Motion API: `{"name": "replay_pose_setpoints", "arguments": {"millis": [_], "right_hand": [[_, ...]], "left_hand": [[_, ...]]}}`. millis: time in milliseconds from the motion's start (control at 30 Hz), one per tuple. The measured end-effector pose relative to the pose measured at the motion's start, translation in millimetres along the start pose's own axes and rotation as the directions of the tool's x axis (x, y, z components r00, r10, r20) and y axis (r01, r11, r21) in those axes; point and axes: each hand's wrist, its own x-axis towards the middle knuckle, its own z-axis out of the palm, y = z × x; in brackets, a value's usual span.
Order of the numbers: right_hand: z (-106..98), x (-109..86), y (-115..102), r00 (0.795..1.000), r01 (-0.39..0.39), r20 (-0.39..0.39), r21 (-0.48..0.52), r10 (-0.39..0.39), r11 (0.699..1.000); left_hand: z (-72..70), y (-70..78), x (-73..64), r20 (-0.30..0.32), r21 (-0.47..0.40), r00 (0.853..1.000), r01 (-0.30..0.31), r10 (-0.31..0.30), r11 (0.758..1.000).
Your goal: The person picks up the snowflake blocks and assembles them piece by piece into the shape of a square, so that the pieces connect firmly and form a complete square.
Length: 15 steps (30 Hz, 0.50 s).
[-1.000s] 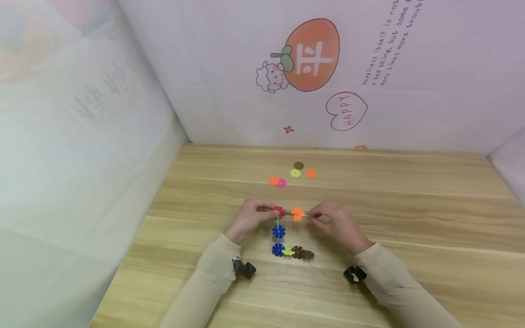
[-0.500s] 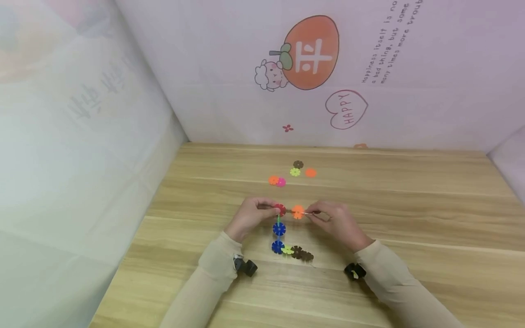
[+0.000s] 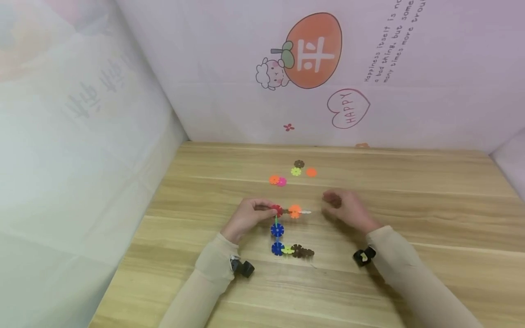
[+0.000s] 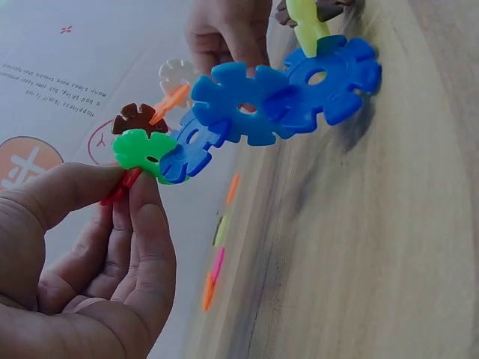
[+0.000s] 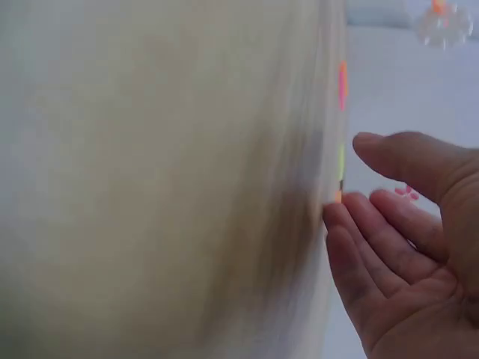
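Note:
Between thumb and fingertips, my left hand [image 3: 246,219] pinches a red snowflake disc [image 3: 278,210], part of a chain of slotted plastic discs. From it a green disc [image 4: 142,152] and blue discs [image 3: 277,229] run toward me. At the near corner the chain turns right through a yellow-green disc [image 3: 288,250] to brown discs [image 3: 297,250]. The upper arm of the chain goes right through a brown disc [image 4: 137,120] and an orange disc [image 3: 295,211] to a whitish clear disc [image 3: 306,212] at its end. My right hand [image 3: 347,210], holding nothing, is right of that end, thumb apart from fingers.
Behind the chain, loose discs lie on the wooden table [image 3: 410,196]: an orange one [image 3: 274,180] overlapping a pink one [image 3: 282,182], a yellow one [image 3: 296,171] against a brown one [image 3: 299,163], and another orange one [image 3: 311,172]. A printed cloth wall [image 3: 229,105] stands at the back.
My right hand has let go of the whitish disc at the chain's end and moved off to the right and slightly back. The left hand keeps its pinch on the red disc.

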Motion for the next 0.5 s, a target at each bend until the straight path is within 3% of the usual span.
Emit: {"name": "replay_pose_setpoints", "arguments": {"millis": [500], "right_hand": [[-4, 74.5, 6, 0.995, -0.094, -0.019, 0.01, 0.094, 0.995]], "left_hand": [[-7.4, -2.3, 1.6, 0.031, 0.019, 0.999, -0.027, 0.027, 0.999]]}}
